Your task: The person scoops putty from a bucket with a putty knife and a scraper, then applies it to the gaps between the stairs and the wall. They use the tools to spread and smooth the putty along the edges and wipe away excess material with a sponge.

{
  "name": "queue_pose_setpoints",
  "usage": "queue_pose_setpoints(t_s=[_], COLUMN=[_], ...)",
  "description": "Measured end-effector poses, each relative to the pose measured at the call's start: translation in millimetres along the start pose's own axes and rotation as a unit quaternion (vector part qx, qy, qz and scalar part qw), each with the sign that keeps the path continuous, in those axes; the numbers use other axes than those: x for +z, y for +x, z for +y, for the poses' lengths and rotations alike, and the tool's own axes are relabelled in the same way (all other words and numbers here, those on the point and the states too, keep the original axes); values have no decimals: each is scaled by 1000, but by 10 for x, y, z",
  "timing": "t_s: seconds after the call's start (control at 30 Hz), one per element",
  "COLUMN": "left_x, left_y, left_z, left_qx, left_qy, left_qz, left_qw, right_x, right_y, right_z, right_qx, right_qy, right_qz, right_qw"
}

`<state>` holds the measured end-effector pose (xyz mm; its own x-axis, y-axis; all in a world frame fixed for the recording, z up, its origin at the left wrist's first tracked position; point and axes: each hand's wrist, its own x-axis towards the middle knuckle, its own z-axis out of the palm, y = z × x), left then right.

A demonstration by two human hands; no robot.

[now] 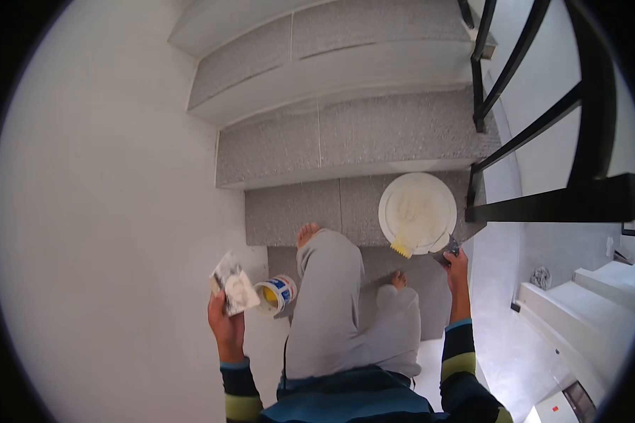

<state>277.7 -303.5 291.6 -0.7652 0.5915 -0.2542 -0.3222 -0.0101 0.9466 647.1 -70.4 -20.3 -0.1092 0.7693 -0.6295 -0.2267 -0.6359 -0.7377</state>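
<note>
My left hand [225, 326] grips a flat white piece [234, 285] with greyish smears, close to the left wall. Against the rim of a round white plate [437, 204], my right hand [456, 264] holds a dark scraper [444, 252]. Pale powder or paste covers the middle of the plate, which rests on a grey stair tread. A yellow toothed spreader [401, 247] lies at the plate's near edge. Between the left wall and my leg is a white tub [276, 295] with blue and red marks and something yellow inside.
Grey stairs [395, 127] rise ahead, with a white wall [106, 183] on the left. A black metal railing [557, 206] borders the right side. My bare feet are on the steps. Lower white stairs [578, 303] show beyond the railing.
</note>
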Motion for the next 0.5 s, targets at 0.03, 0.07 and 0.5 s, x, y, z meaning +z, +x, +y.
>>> queue_pose_setpoints(t_s=[0.03, 0.07, 0.5], left_x=[105, 210, 1969], left_y=[144, 328, 2673], left_z=[10, 15, -221], left_qx=[-3, -6, -89], left_qy=[-16, -29, 181], left_qz=[-34, -69, -308], left_qw=[999, 997, 930], right_x=[63, 156, 2106], right_y=[-52, -149, -387], right_z=[-134, -317, -1728], right_qx=[-13, -19, -558], right_qy=[8, 41, -256], right_qz=[-5, -38, -88], right_qw=[1000, 998, 784])
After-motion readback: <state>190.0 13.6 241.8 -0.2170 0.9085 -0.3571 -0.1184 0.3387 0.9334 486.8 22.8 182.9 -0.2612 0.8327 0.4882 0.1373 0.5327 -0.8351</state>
